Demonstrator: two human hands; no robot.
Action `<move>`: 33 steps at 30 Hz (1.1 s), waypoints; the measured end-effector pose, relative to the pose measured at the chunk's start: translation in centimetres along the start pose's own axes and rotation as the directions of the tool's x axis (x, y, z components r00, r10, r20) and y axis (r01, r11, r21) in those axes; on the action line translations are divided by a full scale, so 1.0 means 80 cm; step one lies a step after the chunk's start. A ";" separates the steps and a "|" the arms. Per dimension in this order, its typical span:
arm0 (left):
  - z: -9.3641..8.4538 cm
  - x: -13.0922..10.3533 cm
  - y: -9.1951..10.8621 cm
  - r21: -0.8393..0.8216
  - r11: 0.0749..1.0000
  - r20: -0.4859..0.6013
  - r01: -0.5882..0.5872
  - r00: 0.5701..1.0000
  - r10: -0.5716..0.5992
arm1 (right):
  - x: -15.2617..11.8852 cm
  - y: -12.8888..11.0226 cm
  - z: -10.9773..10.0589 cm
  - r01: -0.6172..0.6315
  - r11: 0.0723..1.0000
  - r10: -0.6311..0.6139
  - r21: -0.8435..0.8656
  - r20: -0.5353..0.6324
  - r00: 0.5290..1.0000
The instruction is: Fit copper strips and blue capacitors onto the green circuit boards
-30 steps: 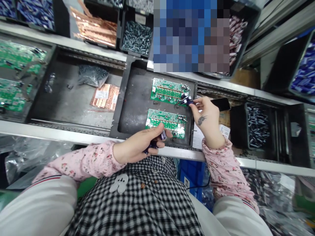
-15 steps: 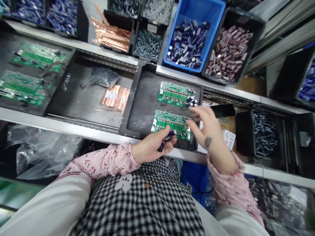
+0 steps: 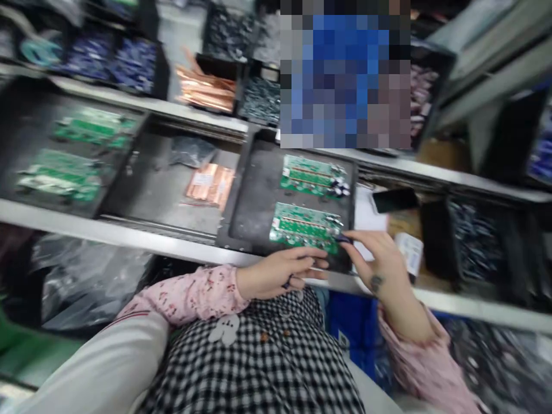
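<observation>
Two green circuit boards lie in a black tray (image 3: pixel 254 195): a far board (image 3: pixel 311 175) and a near board (image 3: pixel 304 227). My left hand (image 3: pixel 278 274) rests at the tray's near edge, closed around a few dark blue capacitors (image 3: pixel 288 282). At the right end of the near board, my right hand (image 3: pixel 377 259) pinches one dark capacitor (image 3: pixel 344 237) between thumb and forefinger. The picture is blurred by motion.
Another black tray (image 3: pixel 26 138) with two green boards (image 3: pixel 73 161) sits at the left. Copper strips (image 3: pixel 210 184) and a bag (image 3: pixel 192 150) lie in the middle bay. Bins of parts line the back shelf. A black phone (image 3: pixel 394 200) lies at the right.
My right hand left the far board, came back toward my left hand, and now holds a capacitor at the near board's right end. The view has shifted and blurred.
</observation>
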State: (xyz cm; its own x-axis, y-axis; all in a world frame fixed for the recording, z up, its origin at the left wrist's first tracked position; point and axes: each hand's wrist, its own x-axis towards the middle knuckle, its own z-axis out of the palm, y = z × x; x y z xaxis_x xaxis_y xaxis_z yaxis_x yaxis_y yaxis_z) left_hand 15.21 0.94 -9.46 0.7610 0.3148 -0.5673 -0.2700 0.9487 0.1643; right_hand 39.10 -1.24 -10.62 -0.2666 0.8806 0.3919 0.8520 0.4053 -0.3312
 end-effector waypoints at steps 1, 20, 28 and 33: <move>-0.004 0.002 -0.001 0.040 0.999 0.024 0.013 1.000 -0.014 | 0.000 0.001 0.003 -0.006 1.000 0.006 -0.011 0.009 1.000; -0.001 0.015 -0.006 -0.047 0.988 -0.048 0.144 0.988 -0.146 | 0.001 0.004 0.017 -0.043 0.978 0.079 -0.203 0.174 0.982; 0.007 0.017 0.000 -0.012 0.989 -0.101 0.150 0.983 -0.151 | -0.001 -0.027 0.010 -0.127 0.992 0.124 0.008 0.182 0.975; 0.021 0.023 -0.009 -0.086 0.985 -0.118 0.146 0.981 -0.156 | -0.019 -0.039 0.003 -0.215 0.924 0.147 0.316 0.225 0.963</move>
State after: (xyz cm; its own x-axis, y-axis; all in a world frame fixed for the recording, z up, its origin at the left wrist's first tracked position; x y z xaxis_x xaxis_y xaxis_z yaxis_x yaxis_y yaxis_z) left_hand 17.77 0.90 -9.28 0.7188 0.1577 -0.6771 -0.2057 0.9786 0.0095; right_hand 36.73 -3.76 -10.40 -0.2326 0.9631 0.1355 0.7026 0.2627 -0.6613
